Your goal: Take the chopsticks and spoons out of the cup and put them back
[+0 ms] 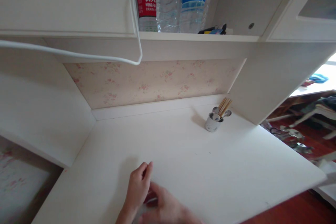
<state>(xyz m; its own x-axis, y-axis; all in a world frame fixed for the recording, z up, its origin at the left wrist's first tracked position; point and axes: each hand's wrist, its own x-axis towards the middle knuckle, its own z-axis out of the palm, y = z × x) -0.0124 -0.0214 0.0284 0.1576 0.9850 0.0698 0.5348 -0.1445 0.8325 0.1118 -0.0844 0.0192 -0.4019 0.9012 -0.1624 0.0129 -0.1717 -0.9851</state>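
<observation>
Near the front of the white tabletop (168,147), my two hands are close together. My left hand (138,187) is closed with the fingers curled in and the thumb pointing up; what it holds, if anything, is hidden. My right hand (169,204) is beside it on the right, lower down and blurred, its thumb and fingers bent inward. A small dark reddish patch (151,198) shows between the hands, too shaded to name.
A white cup (212,125) with chopsticks (224,106) and several spoons stands at the back right. Overhead, an open cabinet shelf (236,37) holds water bottles (169,3). A white cable (78,55) hangs below the cabinet door. White side panels flank the tabletop.
</observation>
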